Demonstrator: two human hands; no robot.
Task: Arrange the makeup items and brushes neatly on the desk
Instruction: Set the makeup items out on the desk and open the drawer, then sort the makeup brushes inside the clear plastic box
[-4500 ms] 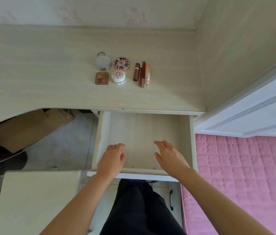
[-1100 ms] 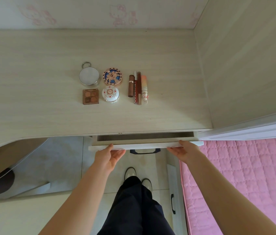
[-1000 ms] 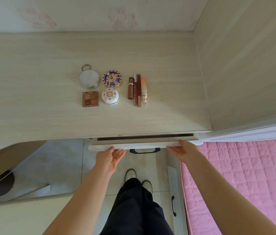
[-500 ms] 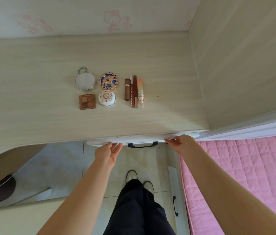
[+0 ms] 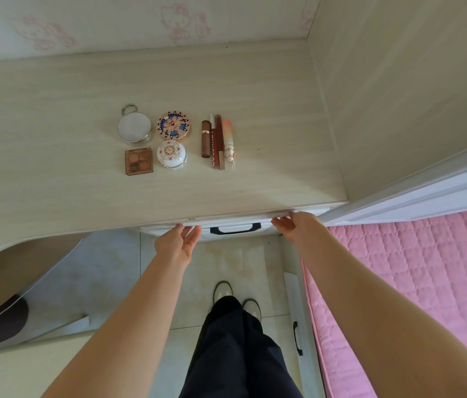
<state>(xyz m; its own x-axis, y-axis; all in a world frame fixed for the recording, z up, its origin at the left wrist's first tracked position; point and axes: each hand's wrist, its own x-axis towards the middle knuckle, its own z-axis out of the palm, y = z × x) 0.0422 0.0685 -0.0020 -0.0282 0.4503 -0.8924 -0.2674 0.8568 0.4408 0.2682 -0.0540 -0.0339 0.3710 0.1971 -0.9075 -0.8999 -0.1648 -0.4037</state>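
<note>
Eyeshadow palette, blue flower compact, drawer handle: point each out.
eyeshadow palette (image 5: 138,161), head view, centre of its lid.
blue flower compact (image 5: 173,126), head view, middle of its patterned lid.
drawer handle (image 5: 235,229), head view, its black bar.

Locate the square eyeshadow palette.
Head view: the palette lies on the desk, left of the white compact, below the round mirror.

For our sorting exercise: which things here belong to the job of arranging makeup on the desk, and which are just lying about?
Belong to the job:
round mirror
blue patterned compact
white compact
eyeshadow palette
row of tubes and pencils
desk

Just lying about:
drawer front
pink quilt
cardboard box
</note>
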